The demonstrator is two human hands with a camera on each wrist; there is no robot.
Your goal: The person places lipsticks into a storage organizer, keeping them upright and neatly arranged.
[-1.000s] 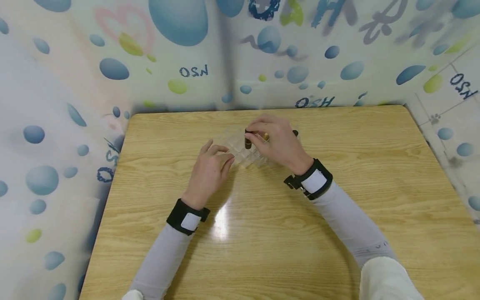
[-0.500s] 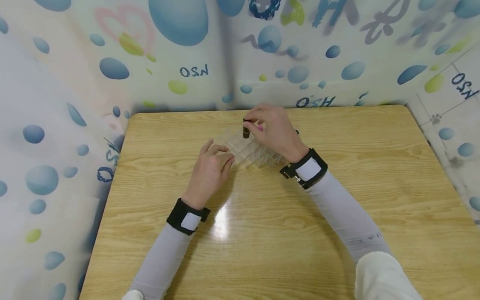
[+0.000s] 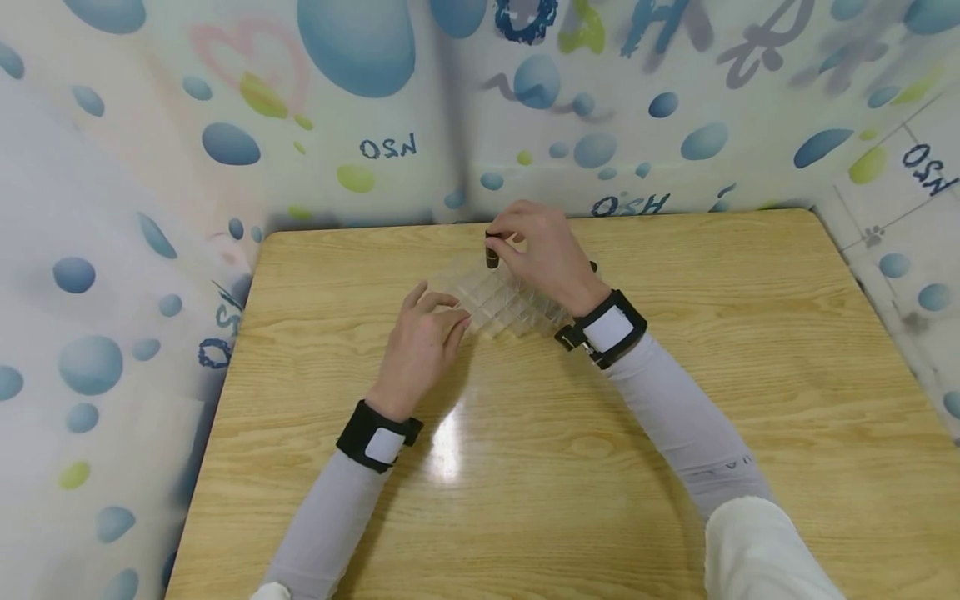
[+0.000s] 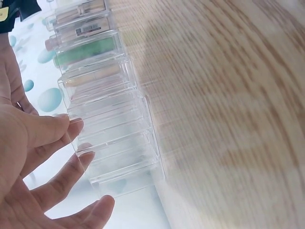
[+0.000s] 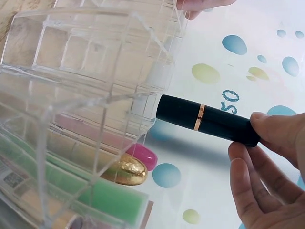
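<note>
A black lipstick tube (image 5: pixel 224 125) with a thin gold band is pinched by its end between the thumb and fingers of my right hand (image 3: pixel 546 254). The tube is just above the far side of a clear acrylic organizer (image 3: pixel 491 302), apart from its compartments in the right wrist view. My left hand (image 3: pixel 422 342) pinches the organizer's near left edge between thumb and forefinger, the other fingers spread. Inside the organizer, the right wrist view shows a pink-ended tube (image 5: pixel 146 156), a gold-ended tube (image 5: pixel 131 170) and a green item (image 5: pixel 121 200). Several compartments (image 4: pixel 121 148) beside them look vacant.
The organizer stands near the back of a wooden table (image 3: pixel 525 467). Behind it rises a wall covering (image 3: pixel 465 108) with blue and green spots. A dark cap end (image 3: pixel 593 267) shows just past my right wrist.
My right hand has moved toward the table's back edge and slightly left, carrying the lipstick tube with it. My left hand has stayed at the organizer's edge.
</note>
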